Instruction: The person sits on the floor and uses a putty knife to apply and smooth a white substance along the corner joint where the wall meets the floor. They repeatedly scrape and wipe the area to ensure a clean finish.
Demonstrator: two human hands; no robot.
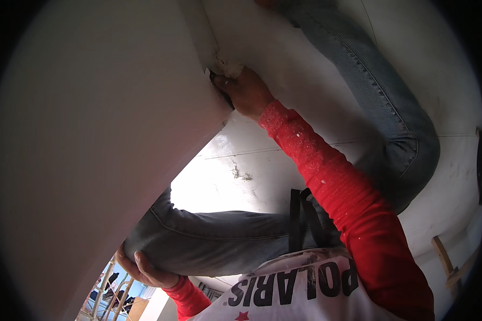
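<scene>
A large white panel [102,128] fills the left side, its lower edge slanting from the lower left up to the middle. At that edge's upper end, my right hand [247,95] is closed around a small dark tool [225,94], mostly hidden by the fingers and pressed against the panel. Whitish shavings [229,65] cling beside the knuckles. My left hand [147,272] lies by my bent knee, close to the panel's lower edge, with thumb and fingers apart and no object visible in it. White dust speckles my red right sleeve [326,171].
My jeans-clad legs [214,241] are spread on either side of a pale, scuffed floor surface [289,166] with thin seams. Small crumbs [241,174] lie there. Wooden pieces [444,262] stand at the lower right, and a wooden rack [110,294] shows at the lower left.
</scene>
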